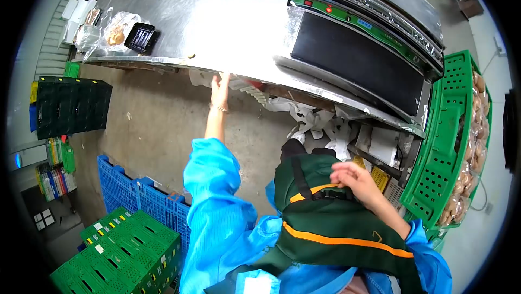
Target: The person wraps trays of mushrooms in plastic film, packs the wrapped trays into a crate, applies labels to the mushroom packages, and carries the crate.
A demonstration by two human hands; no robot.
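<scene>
My left hand (220,94) reaches to the front edge of the metal table (217,17), its fingers apart at the rim, with nothing seen in it. A small brown crumb lies on the table just left of it. My right hand (355,181) is over the dark green bag (325,231) with orange trim at my front, near its strap and buckle. Its fingers are bent and slightly blurred; whether they hold anything is hidden. A wrapping machine (358,61) with a black plate and green control panel sits on the table's right part.
A black tray (141,38) and a plastic bag (115,33) lie at the table's left. Green crates of packed bread (467,169) stand at the right. Stacked green crates (125,250), a blue pallet (144,191) and black crates (73,107) are at the left. White wrap hangs under the table.
</scene>
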